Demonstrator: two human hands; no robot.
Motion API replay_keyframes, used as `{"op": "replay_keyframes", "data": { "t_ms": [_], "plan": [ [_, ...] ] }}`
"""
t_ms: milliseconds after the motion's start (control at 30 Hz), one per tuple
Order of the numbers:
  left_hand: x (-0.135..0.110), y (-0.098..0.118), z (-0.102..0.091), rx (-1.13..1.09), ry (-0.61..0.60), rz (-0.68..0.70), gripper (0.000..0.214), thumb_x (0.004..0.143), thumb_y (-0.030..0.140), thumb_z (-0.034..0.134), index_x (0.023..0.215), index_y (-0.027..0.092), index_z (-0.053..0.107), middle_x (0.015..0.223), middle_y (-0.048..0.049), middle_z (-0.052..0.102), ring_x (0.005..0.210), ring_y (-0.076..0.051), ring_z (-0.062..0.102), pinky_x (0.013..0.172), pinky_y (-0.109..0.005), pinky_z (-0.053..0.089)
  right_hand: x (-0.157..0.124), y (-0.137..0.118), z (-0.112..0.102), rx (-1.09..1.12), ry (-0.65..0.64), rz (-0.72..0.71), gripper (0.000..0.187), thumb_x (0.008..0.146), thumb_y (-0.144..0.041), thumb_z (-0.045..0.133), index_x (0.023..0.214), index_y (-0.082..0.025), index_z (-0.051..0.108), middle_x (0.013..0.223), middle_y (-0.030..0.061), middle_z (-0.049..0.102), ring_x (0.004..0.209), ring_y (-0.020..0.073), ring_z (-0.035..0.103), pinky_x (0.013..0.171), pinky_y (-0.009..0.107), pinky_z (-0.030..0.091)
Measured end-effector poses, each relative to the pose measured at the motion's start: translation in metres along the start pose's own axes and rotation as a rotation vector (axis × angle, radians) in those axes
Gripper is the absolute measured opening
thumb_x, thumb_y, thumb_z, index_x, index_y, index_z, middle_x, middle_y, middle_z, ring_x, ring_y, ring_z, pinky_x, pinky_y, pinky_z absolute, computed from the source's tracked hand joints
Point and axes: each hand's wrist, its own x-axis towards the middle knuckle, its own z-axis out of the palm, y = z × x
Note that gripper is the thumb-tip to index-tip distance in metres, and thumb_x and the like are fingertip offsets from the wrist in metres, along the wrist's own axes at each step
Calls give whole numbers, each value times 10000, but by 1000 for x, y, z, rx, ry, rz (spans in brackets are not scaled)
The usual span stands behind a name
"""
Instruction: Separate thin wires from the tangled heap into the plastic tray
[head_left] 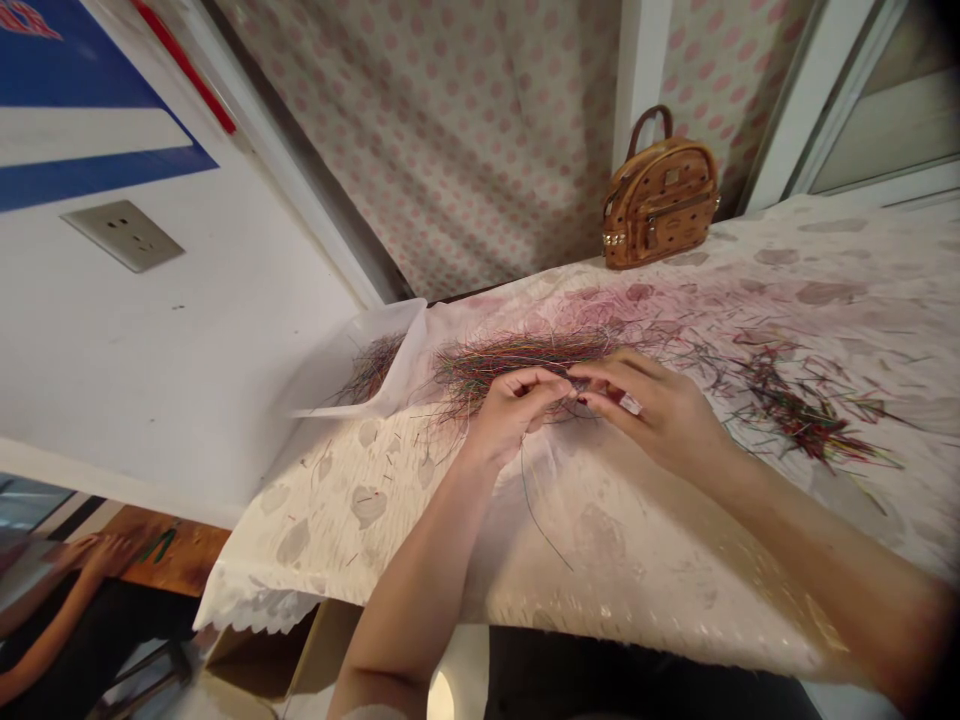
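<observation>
My left hand (517,410) is closed in a pinch, and a thin dark wire (534,500) hangs in a curve below it over the tablecloth. Thumb and fingers of my right hand (660,405) come together at the left fingertips. What they grip there is too small to make out; a small pale bit shows between the two hands. Just behind my hands lies a long bundle of thin coloured wires (517,352), red, green, yellow and dark. To the right is a looser heap of short coloured wire pieces (795,405), scattered across the cloth.
A white plastic bin (412,345) lies at the left with more wires inside. At the back stands a brown backpack (664,205) before a dotted curtain (450,130). A white panel borders the left. Lower left, another person's hands (101,550) rest near green-handled pliers (159,543).
</observation>
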Motion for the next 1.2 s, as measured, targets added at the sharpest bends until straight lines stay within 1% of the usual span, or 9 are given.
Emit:
{"op": "replay_keyframes", "data": {
  "t_ms": [167,300,433,567,700,800,933,1067,1200],
  "plan": [
    [1,-1,-1,15,7,-9,226,706,351,769,727,148,671,507,67,427,428,-16,211,447,-239,112,0,-1,-1,33,-7,23,289,963,-304,530,1242,-272,597,1037,72,635,776,176,618,696,327,505],
    [1,-2,-2,7,-4,-36,272,681,390,788,726,152,666,518,60,426,434,-19,213,447,-242,101,1,-2,-2,107,-21,77,240,951,-325,545,1167,-294,646,1032,75,644,828,205,615,747,364,493],
    [2,-4,-1,45,4,7,286,693,412,787,727,154,669,504,73,369,437,-23,206,449,-244,110,2,-5,-2,181,-4,154,186,912,-326,587,1068,-309,688,983,65,656,814,223,607,749,383,472],
    [3,-6,0,105,17,79,295,701,426,785,730,151,683,535,56,424,472,-35,262,473,-238,167,5,-14,-1,235,26,260,121,906,-301,567,951,-283,678,880,53,652,788,216,587,705,368,444],
    [3,-9,-2,199,10,189,284,758,430,747,749,149,704,583,30,490,532,-56,342,527,-234,250,8,-16,1,413,20,436,103,872,-322,589,835,-243,643,775,28,627,691,178,547,637,331,408],
    [3,-10,-4,285,7,249,273,788,421,727,770,149,713,609,15,523,559,-68,381,546,-234,277,8,-11,2,597,-9,510,173,841,-387,630,785,-224,621,671,-3,551,610,146,484,590,303,372],
    [1,-9,-3,360,-4,237,276,794,434,716,802,158,727,615,3,549,563,-83,423,550,-236,326,8,-6,1,804,-58,611,261,801,-441,682,733,-205,593,628,-19,487,579,123,426,560,284,330],
    [0,-8,-1,379,-9,223,296,787,453,714,819,161,741,648,-19,591,605,-107,490,559,-236,372,7,-6,-2,989,-112,732,300,778,-420,713,657,-199,550,605,-28,431,545,103,359,521,273,289],
    [2,-10,-2,374,22,236,308,802,462,694,802,157,738,679,-30,615,642,-113,511,571,-233,376,8,-7,-4,978,-112,736,255,789,-430,694,716,-204,602,677,-1,503,586,118,404,536,279,320]
  ]
}}
